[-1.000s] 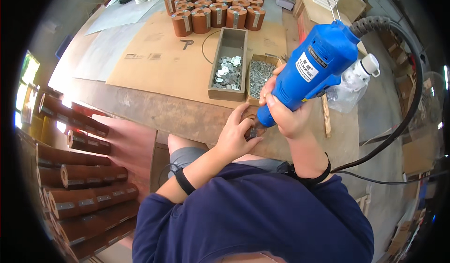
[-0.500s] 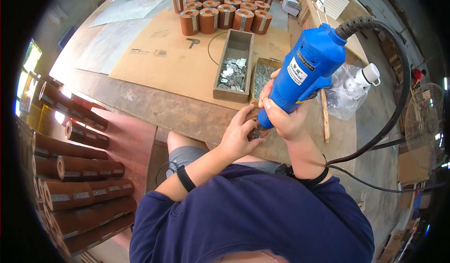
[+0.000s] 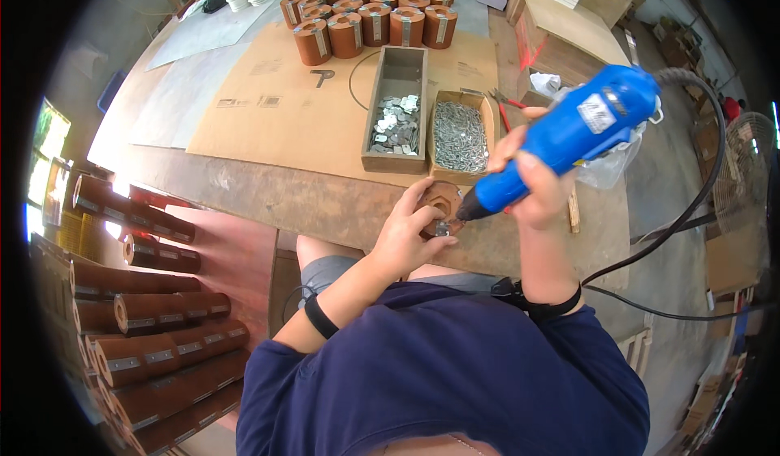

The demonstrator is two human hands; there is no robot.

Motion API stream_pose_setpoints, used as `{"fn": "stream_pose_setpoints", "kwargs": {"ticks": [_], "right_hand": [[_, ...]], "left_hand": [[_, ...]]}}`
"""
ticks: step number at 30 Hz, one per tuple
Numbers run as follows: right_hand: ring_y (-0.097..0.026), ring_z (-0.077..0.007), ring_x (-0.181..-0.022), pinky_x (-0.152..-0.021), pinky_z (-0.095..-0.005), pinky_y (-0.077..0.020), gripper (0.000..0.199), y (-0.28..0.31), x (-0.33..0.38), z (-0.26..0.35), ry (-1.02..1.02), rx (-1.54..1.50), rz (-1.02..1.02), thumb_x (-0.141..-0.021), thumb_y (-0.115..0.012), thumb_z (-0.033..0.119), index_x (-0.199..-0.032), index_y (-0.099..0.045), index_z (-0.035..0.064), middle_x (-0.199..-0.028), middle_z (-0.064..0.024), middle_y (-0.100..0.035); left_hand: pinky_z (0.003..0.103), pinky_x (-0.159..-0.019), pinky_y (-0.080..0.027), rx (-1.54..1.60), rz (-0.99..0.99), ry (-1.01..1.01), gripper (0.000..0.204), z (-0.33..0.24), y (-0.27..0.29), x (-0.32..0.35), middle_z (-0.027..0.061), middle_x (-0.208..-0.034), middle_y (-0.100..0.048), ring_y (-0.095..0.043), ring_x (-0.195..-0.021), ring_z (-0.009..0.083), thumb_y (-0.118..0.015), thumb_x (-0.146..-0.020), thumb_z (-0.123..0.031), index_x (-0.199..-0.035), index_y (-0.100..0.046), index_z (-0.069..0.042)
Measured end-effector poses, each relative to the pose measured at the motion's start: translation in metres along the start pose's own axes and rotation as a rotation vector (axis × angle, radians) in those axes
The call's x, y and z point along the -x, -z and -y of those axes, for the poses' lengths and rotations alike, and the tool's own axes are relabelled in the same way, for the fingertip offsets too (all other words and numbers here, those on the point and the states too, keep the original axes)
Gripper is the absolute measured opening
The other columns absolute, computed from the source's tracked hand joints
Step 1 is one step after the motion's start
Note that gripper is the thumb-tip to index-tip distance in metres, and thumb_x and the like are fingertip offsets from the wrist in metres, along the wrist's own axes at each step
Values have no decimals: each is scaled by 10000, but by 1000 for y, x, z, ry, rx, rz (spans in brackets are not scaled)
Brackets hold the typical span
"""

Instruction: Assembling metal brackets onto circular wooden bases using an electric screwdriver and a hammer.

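Observation:
My left hand is closed around a short brown hollow cylinder at the table's near edge. A small shiny metal plate lies by its thumb and fingertips. In my right hand is a blue corded electric screwdriver, slanting up to the right. Its black nose is beside the cylinder's right side; whether they touch I cannot tell. Just beyond the hands stand a cardboard box of small metal screws and a long wooden box with loose metal plates.
Several brown cylinders with metal strips stand at the table's far side. Longer brown cylinders are stacked at the left. Red-handled pliers lie behind the screwdriver. Its black cable loops down on the right, near a fan.
The screwdriver has swung over to the right and tilted flatter, its nose now lower right of the cylinder. More of the cylinder and metal plate shows. The view has shifted slightly.

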State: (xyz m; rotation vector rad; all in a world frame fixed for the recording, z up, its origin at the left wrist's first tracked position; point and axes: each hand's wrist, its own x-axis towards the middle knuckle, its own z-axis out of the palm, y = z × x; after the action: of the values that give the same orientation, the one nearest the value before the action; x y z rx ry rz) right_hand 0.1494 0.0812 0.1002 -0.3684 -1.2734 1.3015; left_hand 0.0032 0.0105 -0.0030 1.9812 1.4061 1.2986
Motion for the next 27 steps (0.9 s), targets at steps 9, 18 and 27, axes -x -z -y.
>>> {"fn": "stream_pose_setpoints", "kwargs": {"ticks": [9, 18, 27], "right_hand": [[-513, -200, -632, -590, -341, -439, 350, 118, 24, -6, -93, -199, -483, -732, -530, 140, -1052, -426, 42, -716, -78, -500], [-504, -195, -604, -571, -344, -433, 186, 197, 78, -67, -401, -198, -959, -736, -547, 185, -868, -483, 70, -691, -58, -501], [-521, -185, -614, -585, -333, -456, 217, 195, 84, -71, -486, -88, -918, -723, -594, 207, -847, -492, 60, -696, -58, -507]], "left_hand": [[391, -906, -379, -18, 131, -15, 381, 0, 10, -4, 223, -1250, -353, -419, -1114, 371, -749, -573, -109, -893, -559, -28], [391, -910, -376, -79, 196, -70, 386, -4, 9, -16, 215, -1242, -364, -410, -1114, 375, -748, -563, -84, -883, -545, -12], [378, -942, -342, 83, 323, -55, 279, -1, 21, -21, 211, -1246, -395, -382, -1168, 359, -672, -597, 26, -859, -575, 21]]}}
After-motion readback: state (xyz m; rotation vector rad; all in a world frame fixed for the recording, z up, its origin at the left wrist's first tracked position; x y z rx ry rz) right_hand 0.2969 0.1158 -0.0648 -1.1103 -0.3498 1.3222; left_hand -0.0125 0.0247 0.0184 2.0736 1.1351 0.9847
